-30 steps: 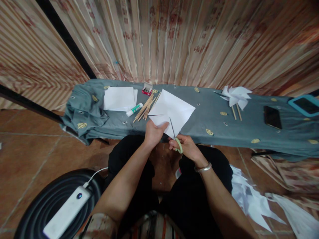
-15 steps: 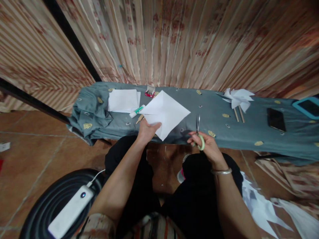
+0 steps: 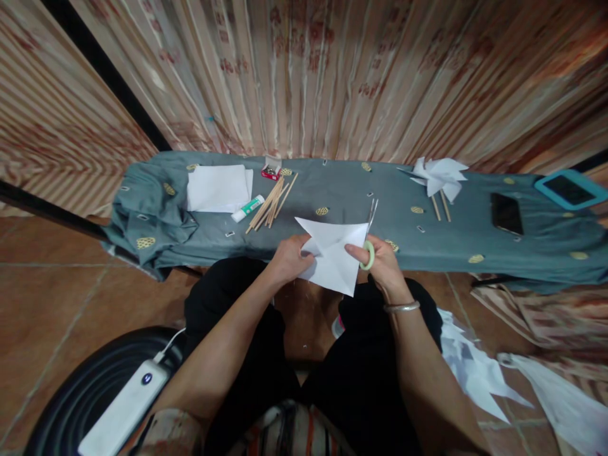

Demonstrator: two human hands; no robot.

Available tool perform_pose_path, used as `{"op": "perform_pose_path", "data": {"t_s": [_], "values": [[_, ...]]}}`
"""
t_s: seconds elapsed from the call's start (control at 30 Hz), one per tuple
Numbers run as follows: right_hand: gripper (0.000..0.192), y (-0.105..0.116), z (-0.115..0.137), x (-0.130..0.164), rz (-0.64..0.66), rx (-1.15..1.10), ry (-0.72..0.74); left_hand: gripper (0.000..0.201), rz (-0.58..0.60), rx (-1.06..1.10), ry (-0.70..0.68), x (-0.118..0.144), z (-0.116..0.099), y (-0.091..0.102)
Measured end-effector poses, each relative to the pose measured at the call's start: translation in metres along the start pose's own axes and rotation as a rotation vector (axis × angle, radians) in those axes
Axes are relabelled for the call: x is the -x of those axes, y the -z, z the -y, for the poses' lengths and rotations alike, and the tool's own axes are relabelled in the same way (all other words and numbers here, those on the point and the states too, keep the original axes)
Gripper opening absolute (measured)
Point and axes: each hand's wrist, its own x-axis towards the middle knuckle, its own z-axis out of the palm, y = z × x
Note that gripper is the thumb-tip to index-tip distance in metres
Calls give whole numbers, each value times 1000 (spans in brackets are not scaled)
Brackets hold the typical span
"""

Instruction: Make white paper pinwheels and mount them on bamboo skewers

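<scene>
White paper square (image 3: 332, 256), pale green scissor handle (image 3: 368, 255), grey-blue cloth (image 3: 332, 190) with gold motifs, striped beige-and-red curtain (image 3: 304, 69) across the top, possibly green-and-white glue stick (image 3: 247, 208), turquoise-edged tablet (image 3: 570, 189) at right

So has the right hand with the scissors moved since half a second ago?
Yes. The right hand with the scissors has moved left along the table, back to the paper.

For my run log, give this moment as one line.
left hand: holds paper sheet | right hand: scissors at sheet

No text, label or number is legible anywhere; all too small or blurred.
</scene>
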Motion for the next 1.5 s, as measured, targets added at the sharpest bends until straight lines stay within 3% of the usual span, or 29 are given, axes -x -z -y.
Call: {"op": "perform_pose_path", "data": {"t_s": [0.1, 0.23, 0.3, 0.37, 0.47, 0.53, 0.6, 0.83, 1.1, 1.2, 1.37, 1.5], "values": [[42, -3, -1, -2, -81, -32, -6, 38, -35, 134, 38, -2, 3, 3], [31, 1, -3, -8, -309, -133, 115, 60, -324, 506, 63, -5, 3, 7], [28, 3, -3, -11, -395, -207, 163, 69, -441, 754, 155, -5, -1, 6], [27, 3, -3, -12, -434, -272, 178, 71, -440, 1015, 297, -2, -7, 1], [29, -3, -3, -12, -430, -334, 148, 54, -237, 1247, 440, 4, -18, -10], [29, -9, -2, -10, -400, -352, 115, 40, -86, 1319, 455, 8, -24, -18], [30, -16, -2, -8, -363, -360, 87, 35, -51, 1404, 483, 9, -29, -23], [32, -28, -2, -6, -268, -358, 43, 23, -281, 1523, 539, -2, -36, -24], [36, -22, -8, -4, -184, -194, 39, 23, -418, 1492, 471, -6, -30, -12], [42, -18, -11, 3, -28, -58, 40, 24, -534, 1457, 420, -12, -25, 0], [55, -27, -16, 20, 411, 121, -14, 30, -676, 1425, 344, -19, -17, 20], [50, -43, -20, 30, 552, 257, -27, 29, -698, 1443, 342, -19, -14, 24]]}}
